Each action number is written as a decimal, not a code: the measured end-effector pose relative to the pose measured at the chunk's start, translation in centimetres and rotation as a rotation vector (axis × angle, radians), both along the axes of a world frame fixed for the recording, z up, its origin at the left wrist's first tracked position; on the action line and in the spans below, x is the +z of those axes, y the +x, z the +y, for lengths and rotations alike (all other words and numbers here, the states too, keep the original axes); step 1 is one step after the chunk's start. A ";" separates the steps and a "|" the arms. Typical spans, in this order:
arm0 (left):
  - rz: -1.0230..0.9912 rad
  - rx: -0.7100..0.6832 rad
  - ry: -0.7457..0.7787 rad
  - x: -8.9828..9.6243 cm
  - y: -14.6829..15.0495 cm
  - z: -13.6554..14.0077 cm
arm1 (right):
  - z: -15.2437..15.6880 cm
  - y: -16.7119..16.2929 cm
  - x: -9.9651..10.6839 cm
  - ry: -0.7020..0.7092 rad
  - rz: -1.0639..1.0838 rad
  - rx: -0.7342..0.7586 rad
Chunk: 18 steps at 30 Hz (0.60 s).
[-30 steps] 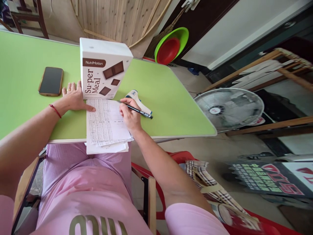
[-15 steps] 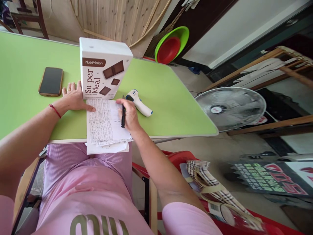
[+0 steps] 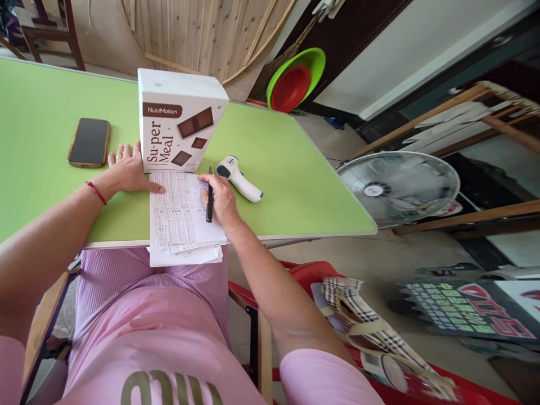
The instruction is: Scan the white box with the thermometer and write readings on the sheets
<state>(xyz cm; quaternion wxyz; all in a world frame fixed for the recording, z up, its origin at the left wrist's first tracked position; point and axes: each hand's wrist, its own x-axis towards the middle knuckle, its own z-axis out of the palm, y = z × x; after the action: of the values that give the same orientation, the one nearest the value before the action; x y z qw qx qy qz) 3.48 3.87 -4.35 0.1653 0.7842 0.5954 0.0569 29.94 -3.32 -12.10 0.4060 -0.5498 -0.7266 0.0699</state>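
Note:
Several sheets of paper (image 3: 175,219), the top one covered in small handwriting, lie at the front edge of the green table (image 3: 291,191) and overhang it. My left hand (image 3: 129,171) rests spread on the table, thumb on the sheet's left edge. Its fingers reach the lower left corner of a white box (image 3: 169,121) printed "Su-per Meal", which stands upright behind the paper. At the sheet's right side, my right hand (image 3: 223,199) holds a black pen (image 3: 209,205), with the fingertips at the paper's upper right. Beyond this hand lies a white handheld thermometer (image 3: 242,183).
A dark phone (image 3: 89,142) in a brown case lies left of the box. Off the table's right end stands a fan (image 3: 392,188). Green and red basins (image 3: 291,87) are behind. A red chair (image 3: 304,273) with a checked bag (image 3: 367,315) is at my right.
The pen has shifted slightly to the left in my right hand, which has also moved a little left. My left hand, the box and the paper hold their places.

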 end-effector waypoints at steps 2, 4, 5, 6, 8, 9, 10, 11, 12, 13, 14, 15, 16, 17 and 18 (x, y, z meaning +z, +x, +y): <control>-0.004 0.003 -0.005 -0.1 -0.1 0.1 | -0.1 -0.2 0.1 -0.006 -0.010 0.003; 0.000 0.008 -0.005 -0.3 -0.1 0.1 | -0.2 -0.2 0.4 -0.012 -0.050 0.009; 0.004 0.009 -0.001 -0.3 -0.2 0.2 | -0.3 -0.2 0.5 -0.015 -0.081 0.020; 0.009 0.011 0.004 -0.3 -0.2 0.1 | -0.3 0.0 0.7 -0.017 -0.115 0.037; 0.025 0.011 0.005 -0.2 -0.2 0.1 | -0.2 0.4 1.1 -0.025 -0.169 0.087; 0.033 0.011 0.004 -0.2 -0.1 0.0 | -0.2 0.8 1.3 -0.029 -0.183 0.117; 0.044 0.012 0.000 -0.1 -0.1 -0.1 | -0.1 1.1 1.3 -0.030 -0.183 0.143; 0.054 0.012 -0.001 0.0 -0.1 -0.2 | 0.0 1.5 1.3 -0.024 -0.170 0.162; 0.063 0.011 -0.004 0.1 -0.1 -0.3 | 0.1 1.8 1.2 -0.012 -0.147 0.171; 0.070 0.011 -0.004 0.1 0.0 -0.3 | 0.1 2.1 1.1 0.005 -0.121 0.171; 0.073 0.011 -0.002 0.2 0.0 -0.4 | 0.2 2.3 0.9 0.024 -0.097 0.165; 0.071 0.009 0.002 0.2 0.0 -0.4 | 0.2 2.4 0.7 0.039 -0.079 0.155; 0.065 0.006 0.010 0.2 0.0 -0.5 | 0.2 2.4 0.5 0.046 -0.070 0.147; 0.055 0.004 0.023 0.2 0.0 -0.5 | 0.3 2.4 0.3 0.048 -0.069 0.142; 0.049 0.004 0.029 0.2 0.1 -0.6 | 0.3 2.3 0.2 0.048 -0.072 0.142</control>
<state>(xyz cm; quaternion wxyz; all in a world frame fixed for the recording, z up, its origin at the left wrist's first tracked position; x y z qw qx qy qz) 3.53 3.31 -4.17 0.1391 0.7866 0.5998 0.0466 32.28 -3.07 -11.86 0.3865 -0.4894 -0.7793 0.0613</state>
